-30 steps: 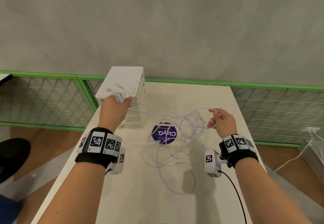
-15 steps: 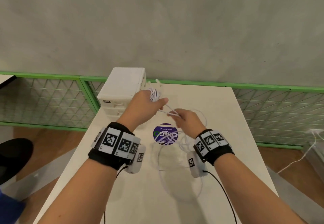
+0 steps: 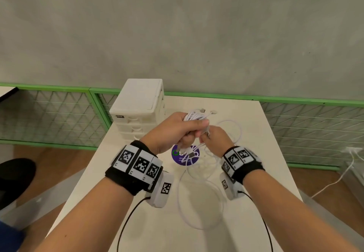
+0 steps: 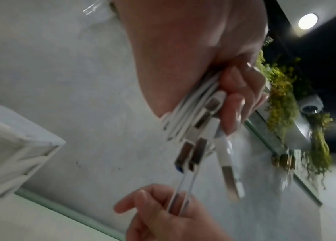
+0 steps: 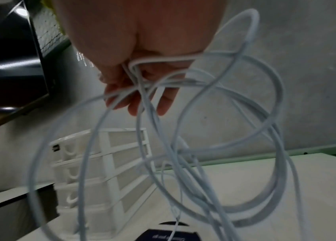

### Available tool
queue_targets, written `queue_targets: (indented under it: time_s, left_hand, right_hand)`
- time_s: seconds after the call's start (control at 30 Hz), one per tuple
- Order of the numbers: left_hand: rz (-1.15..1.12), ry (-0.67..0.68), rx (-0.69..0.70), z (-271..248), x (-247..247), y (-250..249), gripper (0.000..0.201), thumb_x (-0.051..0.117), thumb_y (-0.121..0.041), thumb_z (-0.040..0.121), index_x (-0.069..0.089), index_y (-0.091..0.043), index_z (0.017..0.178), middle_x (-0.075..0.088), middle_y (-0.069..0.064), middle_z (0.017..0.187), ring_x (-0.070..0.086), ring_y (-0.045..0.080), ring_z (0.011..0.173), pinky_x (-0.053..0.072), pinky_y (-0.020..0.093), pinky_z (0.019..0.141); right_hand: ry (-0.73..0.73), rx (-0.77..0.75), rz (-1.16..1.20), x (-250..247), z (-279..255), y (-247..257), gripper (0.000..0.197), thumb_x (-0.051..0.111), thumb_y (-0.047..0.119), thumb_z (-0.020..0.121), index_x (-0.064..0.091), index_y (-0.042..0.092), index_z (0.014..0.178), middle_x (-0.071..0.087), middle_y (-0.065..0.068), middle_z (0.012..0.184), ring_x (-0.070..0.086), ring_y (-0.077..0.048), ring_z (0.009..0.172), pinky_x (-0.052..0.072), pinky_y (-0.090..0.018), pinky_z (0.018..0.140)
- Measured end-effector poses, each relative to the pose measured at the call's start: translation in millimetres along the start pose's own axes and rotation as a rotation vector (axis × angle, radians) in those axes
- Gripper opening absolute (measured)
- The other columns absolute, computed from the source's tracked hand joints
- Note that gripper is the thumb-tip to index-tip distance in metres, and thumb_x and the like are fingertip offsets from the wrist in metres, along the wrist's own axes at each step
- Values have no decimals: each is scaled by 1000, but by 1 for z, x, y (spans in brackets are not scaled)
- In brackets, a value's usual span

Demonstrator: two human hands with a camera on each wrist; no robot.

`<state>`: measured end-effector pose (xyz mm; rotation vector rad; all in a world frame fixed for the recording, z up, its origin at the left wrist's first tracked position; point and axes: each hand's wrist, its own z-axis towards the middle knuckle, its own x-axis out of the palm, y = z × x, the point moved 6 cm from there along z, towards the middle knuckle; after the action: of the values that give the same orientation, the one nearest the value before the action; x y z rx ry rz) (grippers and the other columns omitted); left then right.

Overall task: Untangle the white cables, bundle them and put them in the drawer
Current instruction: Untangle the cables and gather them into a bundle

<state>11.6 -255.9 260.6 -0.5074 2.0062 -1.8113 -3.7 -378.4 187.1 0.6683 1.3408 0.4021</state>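
Note:
My left hand (image 3: 189, 128) grips a folded bunch of white cables (image 3: 195, 115) above the middle of the table; several USB plugs (image 4: 194, 153) hang below its fist. Just right of it my right hand (image 3: 208, 139) pinches cable strands (image 4: 180, 202) that run down from the bunch. Loose white loops (image 3: 199, 198) trail from both hands onto the table and hang under the right palm (image 5: 204, 130). A white drawer unit (image 3: 138, 111) with its drawers shut stands at the table's back left.
A purple round sticker (image 3: 185, 156) lies on the white table (image 3: 266, 173) under the hands. Green mesh fencing (image 3: 315, 125) runs behind and beside the table. Another white cable (image 3: 334, 180) lies on the wooden floor at right.
My left hand has moved right from the drawer unit to the table's middle, carrying the bunch. My right hand has come in from the right and now meets it.

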Motion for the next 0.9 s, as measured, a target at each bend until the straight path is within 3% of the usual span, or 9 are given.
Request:
queue_targets:
  time_s: [0.07,0.17,0.23,0.3,0.53,0.6,0.7,0.8,0.9]
  left_hand:
    - [-101,28,39,2,4,-4,40,56,-27,92,48,-9,57,27,-5,36,17,10,33,16,20,41]
    - [-260,98,78,1,10,-5,40,49,-30,90,54,-10,56,26,-7,33,19,8,29,15,22,41]
    - [-354,146,141,1,12,-10,42,52,-34,93,58,-10,59,30,-10,33,23,6,27,20,17,39]
    - [-464,149,234,0,9,-21,44,50,-40,94,60,-11,63,33,-13,33,29,4,26,29,14,38]
    - [-762,-467,428,3,-40,-38,34,39,-32,100,46,-16,71,33,-9,43,33,7,40,34,20,47]
    - [-584,-682,472,0,-59,-31,32,44,-24,101,43,-17,69,38,-6,50,38,10,47,36,25,53]
    - [53,-903,525,-7,-79,-19,23,48,-20,99,47,-19,76,46,-1,61,44,13,56,41,31,56]
    - [939,-681,209,13,-68,13,24,47,-25,99,60,-8,87,48,-3,59,44,9,49,42,29,50]
    - [892,-438,-21,19,-60,44,44,52,-39,95,58,-7,65,56,0,51,48,12,43,40,26,52]
  right_hand:
    - [-10,-3,9,12,-4,2,23,45,15,92,56,8,73,62,-10,74,56,-27,69,43,-34,65]
    - [-10,-13,71,25,3,1,17,49,19,90,52,20,73,56,-4,75,53,-21,71,41,-34,64]
    - [61,30,50,33,5,-5,10,58,15,86,59,13,95,60,-9,93,56,-23,84,47,-37,75]
    - [76,53,12,39,1,-12,35,66,20,78,57,7,110,59,-12,109,55,-27,101,46,-40,91]
    - [40,-93,32,52,-20,9,19,60,34,84,64,22,98,55,2,108,46,-15,107,37,-31,94]
    - [32,-113,42,49,-21,11,19,59,34,86,65,21,98,55,2,106,47,-14,104,39,-27,90]
    - [-91,-200,32,32,-20,24,19,65,33,82,67,19,96,59,1,97,50,-16,96,41,-27,83]
    - [-164,-281,43,15,-17,39,11,70,26,78,70,17,85,59,-1,84,50,-18,87,40,-28,77]
    - [-172,-308,47,3,-13,37,8,72,20,76,71,15,82,60,-2,82,51,-20,87,41,-31,77]
